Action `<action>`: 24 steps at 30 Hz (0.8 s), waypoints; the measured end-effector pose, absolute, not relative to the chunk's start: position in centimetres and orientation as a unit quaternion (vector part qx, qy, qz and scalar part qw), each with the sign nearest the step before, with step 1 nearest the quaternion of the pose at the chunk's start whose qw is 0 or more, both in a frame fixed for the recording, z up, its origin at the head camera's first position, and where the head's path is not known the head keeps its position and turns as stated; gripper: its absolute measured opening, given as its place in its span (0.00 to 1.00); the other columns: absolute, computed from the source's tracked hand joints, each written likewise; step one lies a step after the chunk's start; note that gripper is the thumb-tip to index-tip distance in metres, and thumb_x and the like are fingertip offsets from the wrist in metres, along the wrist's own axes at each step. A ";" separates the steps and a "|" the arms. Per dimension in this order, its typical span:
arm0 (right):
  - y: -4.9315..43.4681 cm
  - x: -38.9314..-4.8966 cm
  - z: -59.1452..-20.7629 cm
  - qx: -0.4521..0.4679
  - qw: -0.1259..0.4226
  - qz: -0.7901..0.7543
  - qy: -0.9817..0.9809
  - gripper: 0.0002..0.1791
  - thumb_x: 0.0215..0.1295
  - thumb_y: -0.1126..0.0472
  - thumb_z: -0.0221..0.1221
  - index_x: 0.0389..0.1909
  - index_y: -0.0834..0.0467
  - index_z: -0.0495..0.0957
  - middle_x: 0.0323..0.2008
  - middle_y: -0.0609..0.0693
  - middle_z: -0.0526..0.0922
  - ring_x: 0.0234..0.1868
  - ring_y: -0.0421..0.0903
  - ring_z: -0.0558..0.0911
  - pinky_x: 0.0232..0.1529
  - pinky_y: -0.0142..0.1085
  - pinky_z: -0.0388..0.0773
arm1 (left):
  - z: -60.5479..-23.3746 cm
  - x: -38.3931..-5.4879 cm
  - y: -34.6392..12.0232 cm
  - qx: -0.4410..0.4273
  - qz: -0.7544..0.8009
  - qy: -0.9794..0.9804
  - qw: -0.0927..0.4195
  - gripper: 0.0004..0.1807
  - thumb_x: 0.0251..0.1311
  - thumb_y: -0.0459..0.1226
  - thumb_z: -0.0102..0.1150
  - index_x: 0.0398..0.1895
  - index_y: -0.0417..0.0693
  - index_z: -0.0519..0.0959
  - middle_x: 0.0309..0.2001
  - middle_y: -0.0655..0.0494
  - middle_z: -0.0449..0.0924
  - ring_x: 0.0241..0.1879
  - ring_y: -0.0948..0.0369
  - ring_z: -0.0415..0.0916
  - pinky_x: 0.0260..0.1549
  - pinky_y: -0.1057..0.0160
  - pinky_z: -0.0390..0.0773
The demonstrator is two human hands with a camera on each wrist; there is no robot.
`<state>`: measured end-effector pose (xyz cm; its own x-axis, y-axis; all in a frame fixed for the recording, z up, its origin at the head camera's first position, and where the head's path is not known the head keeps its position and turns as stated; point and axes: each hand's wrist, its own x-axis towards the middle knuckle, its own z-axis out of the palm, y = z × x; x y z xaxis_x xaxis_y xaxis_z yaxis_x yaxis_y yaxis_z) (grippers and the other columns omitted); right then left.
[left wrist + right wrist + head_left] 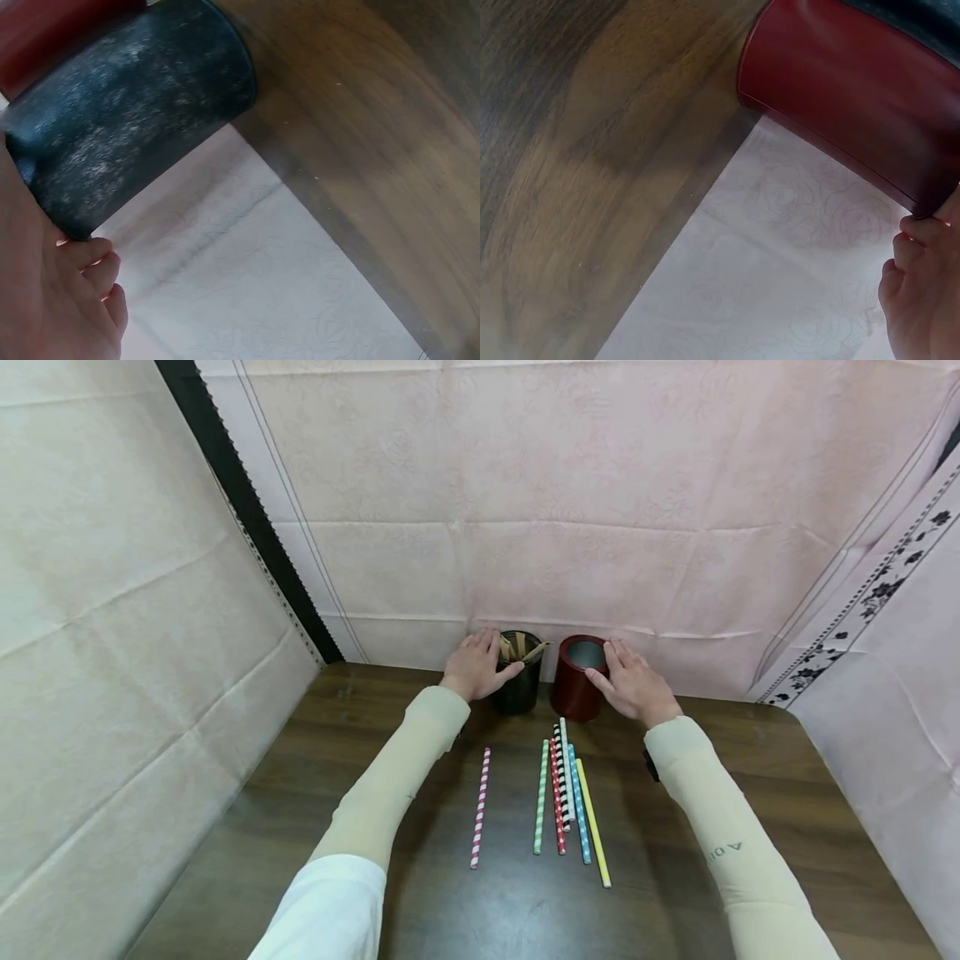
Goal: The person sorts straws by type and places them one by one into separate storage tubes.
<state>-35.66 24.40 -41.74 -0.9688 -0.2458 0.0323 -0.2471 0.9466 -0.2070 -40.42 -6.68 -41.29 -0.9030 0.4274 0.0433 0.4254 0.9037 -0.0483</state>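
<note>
Two cups stand side by side at the back of the table: a black cup (517,692) with several tan flat sticks (519,647) in it, and a dark red cup (576,689) with a grey inside. My left hand (480,667) touches the black cup's left side near the rim, its thumb across the front. At the red cup's right side, my right hand (633,681) rests its fingers and thumb by the rim. Fingers of both hands look mostly straight in the head view. Each wrist view shows fingertips beside the cup's top edge.
In front of the cups lie several patterned straws: a pink striped one (480,810) apart on the left, and a loose group with green (541,797), red (557,797), black-striped, blue and yellow (592,822) ones. A pale cloth (570,527) hangs behind the wooden table (300,843).
</note>
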 end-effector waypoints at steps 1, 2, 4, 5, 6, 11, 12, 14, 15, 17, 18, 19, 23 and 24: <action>24.3 -35.6 -41.7 0.125 0.003 0.106 -0.987 0.51 0.81 0.28 0.31 0.85 0.66 0.39 0.86 0.64 0.39 0.87 0.64 0.43 0.85 0.59 0.45 | -41.1 -40.4 -6.7 -0.218 0.025 -0.975 0.026 0.52 0.77 0.70 0.24 0.86 0.40 0.47 0.86 0.43 0.47 0.87 0.51 0.45 0.86 0.54 0.47; 24.2 -35.6 -41.7 0.125 0.003 0.106 -0.987 0.51 0.82 0.29 0.32 0.85 0.65 0.39 0.86 0.64 0.39 0.87 0.64 0.43 0.85 0.59 0.45 | -40.8 -40.4 -6.8 -0.217 0.028 -0.975 0.025 0.52 0.77 0.71 0.24 0.86 0.40 0.48 0.86 0.43 0.48 0.86 0.51 0.46 0.85 0.54 0.48; 24.1 -35.6 -41.8 0.125 0.002 0.106 -0.987 0.51 0.82 0.29 0.32 0.85 0.65 0.39 0.86 0.64 0.39 0.87 0.64 0.43 0.85 0.59 0.45 | -40.4 -40.3 -6.9 -0.218 0.032 -0.975 0.023 0.53 0.76 0.72 0.26 0.86 0.39 0.50 0.86 0.43 0.50 0.86 0.51 0.48 0.85 0.54 0.49; 24.1 -35.6 -41.8 0.125 0.001 0.105 -0.987 0.51 0.82 0.29 0.31 0.85 0.65 0.39 0.86 0.64 0.39 0.87 0.64 0.42 0.85 0.59 0.45 | -40.2 -40.2 -6.9 -0.220 0.029 -0.975 0.021 0.53 0.76 0.72 0.27 0.85 0.39 0.50 0.86 0.43 0.51 0.86 0.51 0.49 0.85 0.54 0.50; 24.1 -35.6 -41.8 0.125 -0.001 0.103 -0.987 0.51 0.82 0.29 0.31 0.85 0.65 0.38 0.86 0.64 0.38 0.87 0.64 0.42 0.85 0.59 0.45 | -40.1 -40.1 -7.0 -0.221 0.027 -0.975 0.019 0.54 0.75 0.72 0.28 0.85 0.38 0.51 0.86 0.42 0.51 0.86 0.50 0.49 0.85 0.54 0.50; 24.0 -35.7 -42.0 0.123 -0.006 0.099 -0.987 0.51 0.82 0.29 0.30 0.85 0.66 0.37 0.86 0.64 0.38 0.87 0.64 0.42 0.85 0.59 0.44 | -39.4 -39.8 -7.4 -0.227 0.005 -0.974 0.003 0.58 0.72 0.74 0.36 0.85 0.35 0.50 0.85 0.39 0.53 0.84 0.47 0.53 0.84 0.53 0.54; 24.0 -35.7 -42.0 0.123 -0.006 0.100 -0.987 0.51 0.81 0.28 0.30 0.85 0.66 0.37 0.86 0.64 0.38 0.87 0.64 0.42 0.86 0.59 0.44 | -39.3 -39.7 -7.6 -0.225 0.000 -0.974 0.000 0.58 0.72 0.73 0.38 0.84 0.35 0.51 0.84 0.39 0.54 0.83 0.46 0.55 0.83 0.52 0.56; 24.0 -35.7 -41.9 0.122 -0.006 0.103 -0.987 0.52 0.81 0.28 0.30 0.85 0.65 0.37 0.86 0.65 0.38 0.87 0.64 0.43 0.86 0.59 0.44 | -39.0 -39.6 -8.0 -0.216 -0.011 -0.976 -0.008 0.57 0.72 0.72 0.41 0.84 0.35 0.53 0.83 0.39 0.58 0.81 0.44 0.60 0.81 0.51 0.61; 23.9 -35.7 -41.9 0.122 -0.006 0.104 -0.987 0.52 0.81 0.28 0.30 0.85 0.65 0.37 0.86 0.65 0.38 0.87 0.65 0.43 0.86 0.59 0.44 | -38.8 -39.5 -8.3 -0.211 -0.020 -0.977 -0.013 0.55 0.72 0.71 0.43 0.83 0.35 0.54 0.82 0.38 0.60 0.80 0.43 0.62 0.80 0.50 0.64; 24.0 -35.8 -41.9 0.120 -0.007 0.104 -0.987 0.52 0.81 0.28 0.30 0.85 0.65 0.37 0.86 0.64 0.38 0.87 0.65 0.43 0.85 0.59 0.44 | -38.5 -39.3 -8.8 -0.204 -0.034 -0.978 -0.024 0.52 0.73 0.68 0.47 0.82 0.35 0.58 0.80 0.38 0.64 0.77 0.42 0.66 0.77 0.47 0.68; 24.0 -35.8 -41.9 0.119 -0.007 0.105 -0.987 0.52 0.81 0.28 0.30 0.85 0.65 0.38 0.86 0.65 0.38 0.86 0.65 0.43 0.85 0.60 0.44 | -38.3 -39.2 -9.0 -0.202 -0.038 -0.978 -0.029 0.50 0.73 0.66 0.49 0.80 0.35 0.62 0.77 0.38 0.67 0.75 0.42 0.69 0.75 0.46 0.70; 24.1 -35.8 -41.9 0.119 -0.007 0.105 -0.987 0.52 0.81 0.28 0.30 0.85 0.65 0.37 0.86 0.65 0.38 0.86 0.66 0.44 0.85 0.60 0.45 | -38.2 -39.0 -9.3 -0.202 -0.039 -0.978 -0.032 0.47 0.74 0.64 0.50 0.78 0.35 0.65 0.75 0.38 0.71 0.73 0.42 0.72 0.74 0.45 0.72; 24.3 -35.8 -41.9 0.120 -0.003 0.099 -0.988 0.52 0.81 0.28 0.29 0.85 0.66 0.38 0.86 0.66 0.39 0.86 0.67 0.45 0.85 0.60 0.46 | -38.0 -37.9 -10.2 -0.213 -0.028 -0.976 -0.027 0.32 0.73 0.58 0.57 0.59 0.37 0.81 0.58 0.40 0.83 0.59 0.44 0.81 0.63 0.44 0.81; 24.3 -35.8 -41.9 0.122 -0.001 0.097 -0.988 0.52 0.81 0.28 0.29 0.85 0.66 0.38 0.86 0.66 0.39 0.86 0.67 0.45 0.85 0.60 0.46 | -38.1 -37.6 -10.4 -0.214 -0.022 -0.976 -0.024 0.29 0.72 0.57 0.58 0.52 0.38 0.83 0.53 0.42 0.85 0.55 0.45 0.83 0.60 0.45 0.82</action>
<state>-35.79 24.32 -41.88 -0.9703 -0.2408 0.0211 -0.2403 0.9515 -0.1919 -37.60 -10.41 -38.08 -0.9075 0.4185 -0.0368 0.4164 0.9076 0.0538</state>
